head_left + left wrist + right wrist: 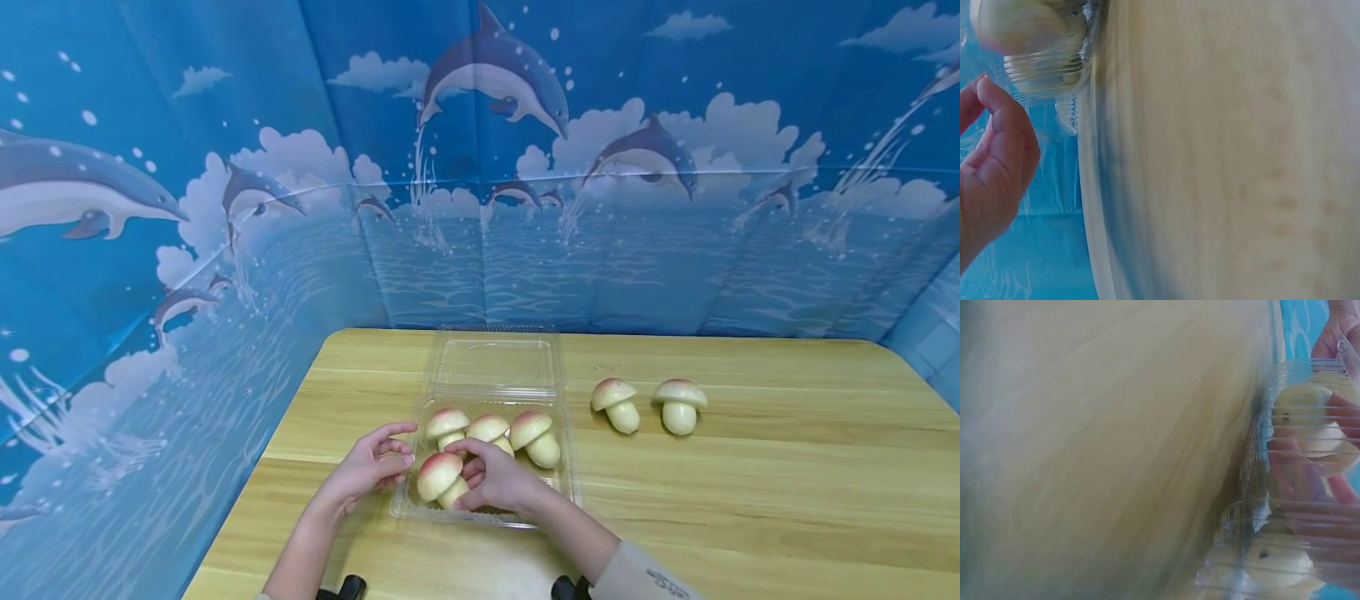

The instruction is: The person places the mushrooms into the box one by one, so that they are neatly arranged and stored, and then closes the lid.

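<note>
My right hand (pixel 501 481) reaches into the clear plastic clamshell box (pixel 567 471) and holds a cream mushroom (pixel 438 477) with a red-tinged cap at the box's front left. Its thumb lies by the stem and a finger by the cap. Behind it, in a row inside the box, lie another mushroom (pixel 447 423), a middle mushroom (pixel 489 429) partly hidden by my fingers, and a right-hand mushroom (pixel 536 439). At the box's left wall, my left hand (pixel 365 464) has loosely bent fingers with nothing between them. Through the box wall, the right wrist view shows the held mushroom (pixel 1304 403) and my fingers.
The box's clear lid (pixel 495 364) lies folded back toward the far edge of the wooden table (pixel 750 500). On the table to the right are one mushroom (pixel 617 406) and another (pixel 679 407). A blue dolphin-printed curtain (pixel 637 267) stands behind the table.
</note>
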`<state>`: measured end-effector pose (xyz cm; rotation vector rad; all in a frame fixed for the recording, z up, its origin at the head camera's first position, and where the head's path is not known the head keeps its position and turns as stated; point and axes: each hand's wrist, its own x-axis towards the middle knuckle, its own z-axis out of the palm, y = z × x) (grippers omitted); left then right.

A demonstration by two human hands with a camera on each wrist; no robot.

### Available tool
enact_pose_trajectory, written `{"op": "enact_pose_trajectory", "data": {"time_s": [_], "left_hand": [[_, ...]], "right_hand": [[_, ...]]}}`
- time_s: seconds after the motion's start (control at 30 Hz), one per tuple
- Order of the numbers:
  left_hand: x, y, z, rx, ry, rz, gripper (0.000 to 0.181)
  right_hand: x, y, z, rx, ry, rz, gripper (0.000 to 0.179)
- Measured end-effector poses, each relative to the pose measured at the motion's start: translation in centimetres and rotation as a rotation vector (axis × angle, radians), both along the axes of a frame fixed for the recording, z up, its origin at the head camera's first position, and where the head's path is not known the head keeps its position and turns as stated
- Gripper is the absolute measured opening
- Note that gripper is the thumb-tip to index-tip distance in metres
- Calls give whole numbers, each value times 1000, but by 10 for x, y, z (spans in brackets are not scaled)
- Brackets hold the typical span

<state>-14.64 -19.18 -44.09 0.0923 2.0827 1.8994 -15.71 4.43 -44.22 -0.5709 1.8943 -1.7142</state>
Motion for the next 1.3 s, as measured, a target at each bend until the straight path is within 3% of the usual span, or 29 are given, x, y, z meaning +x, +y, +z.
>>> {"op": "enact_pose_trajectory", "data": {"time_s": [0.57,1.3], "left_hand": [[-1,1,1,-2,-7,-1,56],[0,0,1,-4,0,-6,57]], "right_hand": [[0,-4,1,74,86,-28,63],[2,11,1,12,43,11,59]]}}
